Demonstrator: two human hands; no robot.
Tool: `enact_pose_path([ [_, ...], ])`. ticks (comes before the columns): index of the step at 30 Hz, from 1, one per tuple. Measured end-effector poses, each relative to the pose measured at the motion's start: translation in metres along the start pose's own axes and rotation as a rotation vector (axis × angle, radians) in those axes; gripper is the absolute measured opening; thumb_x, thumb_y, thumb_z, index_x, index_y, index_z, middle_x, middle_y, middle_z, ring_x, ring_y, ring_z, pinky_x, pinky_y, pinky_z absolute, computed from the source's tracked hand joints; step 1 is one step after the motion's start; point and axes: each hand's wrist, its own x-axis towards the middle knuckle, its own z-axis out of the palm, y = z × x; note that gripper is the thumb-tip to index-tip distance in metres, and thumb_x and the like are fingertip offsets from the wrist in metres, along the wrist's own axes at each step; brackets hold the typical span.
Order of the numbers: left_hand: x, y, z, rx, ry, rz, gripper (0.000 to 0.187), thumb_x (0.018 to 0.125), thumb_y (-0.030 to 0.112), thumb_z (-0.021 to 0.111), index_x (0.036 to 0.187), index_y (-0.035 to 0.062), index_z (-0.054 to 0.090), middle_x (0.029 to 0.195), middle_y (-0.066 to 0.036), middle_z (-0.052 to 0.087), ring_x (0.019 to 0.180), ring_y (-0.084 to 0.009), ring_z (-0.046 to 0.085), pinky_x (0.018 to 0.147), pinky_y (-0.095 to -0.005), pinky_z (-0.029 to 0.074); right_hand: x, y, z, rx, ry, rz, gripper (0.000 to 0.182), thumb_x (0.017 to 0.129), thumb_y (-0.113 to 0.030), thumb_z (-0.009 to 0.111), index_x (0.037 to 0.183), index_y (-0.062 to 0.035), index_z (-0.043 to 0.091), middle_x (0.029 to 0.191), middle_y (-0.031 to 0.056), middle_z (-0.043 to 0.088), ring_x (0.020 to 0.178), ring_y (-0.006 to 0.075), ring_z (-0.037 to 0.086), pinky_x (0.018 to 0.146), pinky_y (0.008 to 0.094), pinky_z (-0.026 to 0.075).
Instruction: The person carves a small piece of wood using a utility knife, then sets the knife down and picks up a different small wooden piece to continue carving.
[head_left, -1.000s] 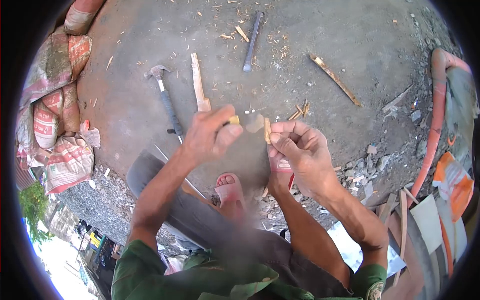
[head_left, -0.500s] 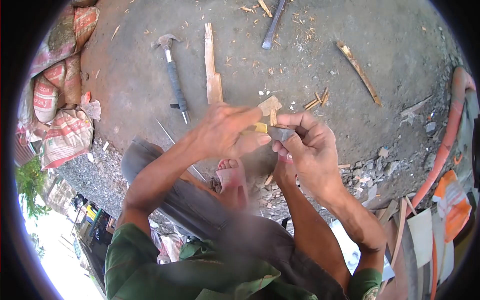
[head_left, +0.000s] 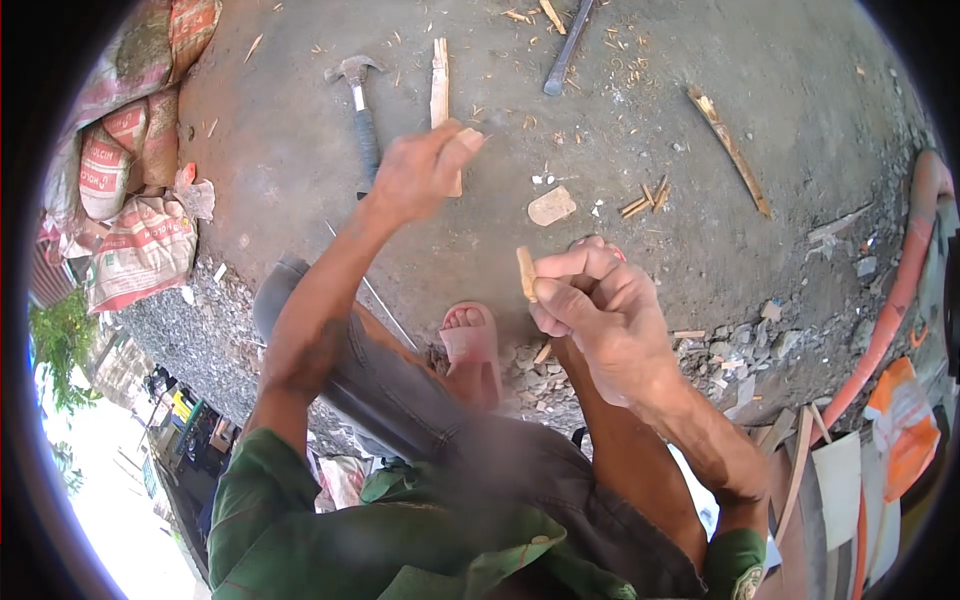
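My right hand (head_left: 612, 318) pinches a short, pale wood piece (head_left: 526, 272) between thumb and fingers, above the ground near my feet. My left hand (head_left: 425, 172) is raised to the left, with its fingers curled and slightly blurred; what it holds, if anything, is hidden. Beneath that hand lies a rough wood strip (head_left: 440, 85), partly covered by it. A claw hammer (head_left: 364, 130) with a wrapped handle rests just beyond my left wrist. On the ground between the hands is a flat, tan chip with a rounded end (head_left: 552, 206).
A dark metal bar (head_left: 570, 50) lies at the far side among wood shavings. A long wood stick (head_left: 730, 150) and small sticks (head_left: 648, 197) are to the right. Cement sacks (head_left: 140, 255) are piled left; an orange-red pipe (head_left: 895, 290) curves along the right. Rubble (head_left: 760, 340) lies nearby.
My hands have separated: the left moved up and left, the right slightly down. The yellow-and-grey tool between them is out of sight. The wood piece stays in my right hand.
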Motion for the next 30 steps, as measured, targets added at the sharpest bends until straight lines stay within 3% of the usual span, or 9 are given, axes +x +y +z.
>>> enact_pose_path([
  [3, -0.016, 0.020, -0.012, -0.195, -0.024, 0.049, 0.040, 0.093, 0.041, 0.055, 0.083, 0.0025, 0.053, 0.062, -0.017, 0.051, 0.055, -0.0369, 0.054, 0.052, -0.0406, 0.043, 0.012, 0.002, -0.001, 0.019, 0.039, -0.034, 0.014, 0.093, -0.005, 0.057, 0.105, 0.0014, 0.059, 0.081, 0.0031, 0.061, 0.071, 0.0082, 0.055, 0.063, 0.0215, 0.043],
  [6, -0.034, 0.037, 0.005, -0.206, -0.119, 0.330, 0.038, 0.091, 0.040, 0.058, 0.082, 0.0031, 0.054, 0.063, -0.016, 0.051, 0.055, -0.0345, 0.055, 0.052, -0.0401, 0.044, 0.019, -0.003, -0.007, 0.058, 0.090, -0.007, 0.016, 0.093, -0.007, 0.056, 0.107, 0.0001, 0.058, 0.085, 0.0042, 0.061, 0.073, 0.0089, 0.056, 0.066, 0.0217, 0.044],
  [9, -0.046, 0.045, 0.013, -0.182, -0.163, 0.412, 0.046, 0.092, 0.046, 0.051, 0.084, 0.0009, 0.052, 0.063, -0.014, 0.044, 0.052, -0.0335, 0.046, 0.051, -0.0388, 0.038, 0.024, -0.006, -0.007, 0.194, 0.079, 0.020, 0.017, 0.090, -0.005, 0.055, 0.107, 0.0014, 0.058, 0.086, 0.0047, 0.062, 0.075, 0.0103, 0.058, 0.070, 0.0233, 0.046],
  [12, -0.050, 0.047, 0.011, -0.098, -0.124, 0.389, 0.038, 0.084, 0.041, 0.064, 0.082, 0.0038, 0.057, 0.064, -0.014, 0.054, 0.055, -0.0317, 0.057, 0.049, -0.0383, 0.043, 0.023, -0.004, 0.004, 0.292, 0.077, 0.066, 0.018, 0.090, -0.003, 0.054, 0.107, 0.0013, 0.058, 0.090, 0.0063, 0.063, 0.076, 0.0112, 0.058, 0.072, 0.0236, 0.047],
  [15, -0.047, 0.045, 0.010, -0.034, -0.119, 0.414, 0.038, 0.084, 0.042, 0.065, 0.083, 0.0037, 0.060, 0.063, -0.014, 0.056, 0.055, -0.0317, 0.059, 0.048, -0.0383, 0.043, 0.026, 0.001, 0.001, 0.328, 0.048, 0.081, 0.019, 0.090, -0.001, 0.053, 0.108, 0.0016, 0.058, 0.094, 0.0077, 0.063, 0.076, 0.0118, 0.058, 0.073, 0.0239, 0.048],
  [18, -0.049, 0.049, 0.007, -0.046, -0.186, 0.359, 0.040, 0.086, 0.041, 0.060, 0.081, 0.0020, 0.056, 0.064, -0.014, 0.051, 0.054, -0.0339, 0.051, 0.050, -0.0406, 0.041, 0.022, 0.007, -0.003, 0.368, 0.039, 0.113, 0.019, 0.089, 0.000, 0.054, 0.108, 0.0015, 0.058, 0.093, 0.0073, 0.062, 0.076, 0.0120, 0.058, 0.072, 0.0235, 0.048],
  [24, -0.046, 0.048, 0.011, -0.059, -0.142, 0.356, 0.041, 0.087, 0.043, 0.060, 0.084, 0.0020, 0.057, 0.064, -0.015, 0.051, 0.056, -0.0333, 0.054, 0.054, -0.0404, 0.043, 0.015, 0.008, -0.010, 0.440, 0.008, 0.105, 0.017, 0.090, 0.000, 0.056, 0.107, -0.0006, 0.059, 0.087, 0.0045, 0.059, 0.078, 0.0129, 0.056, 0.072, 0.0230, 0.047],
  [27, -0.033, 0.014, 0.024, 0.041, -0.016, 0.324, 0.044, 0.089, 0.049, 0.057, 0.090, 0.0058, 0.065, 0.059, -0.013, 0.057, 0.056, -0.0330, 0.060, 0.052, -0.0403, 0.047, 0.007, 0.010, -0.009, 0.442, -0.030, 0.111, 0.013, 0.092, -0.001, 0.056, 0.105, -0.0018, 0.058, 0.087, 0.0044, 0.058, 0.077, 0.0126, 0.054, 0.070, 0.0233, 0.045],
  [30, -0.010, -0.010, -0.013, 0.002, -0.018, -0.010, 0.051, 0.093, 0.053, 0.050, 0.091, 0.0039, 0.064, 0.061, -0.009, 0.057, 0.053, -0.0276, 0.057, 0.051, -0.0372, 0.045, 0.000, 0.006, 0.004, 0.352, 0.021, 0.102, 0.011, 0.094, -0.002, 0.056, 0.105, -0.0026, 0.058, 0.086, 0.0048, 0.058, 0.074, 0.0120, 0.051, 0.065, 0.0232, 0.043],
])
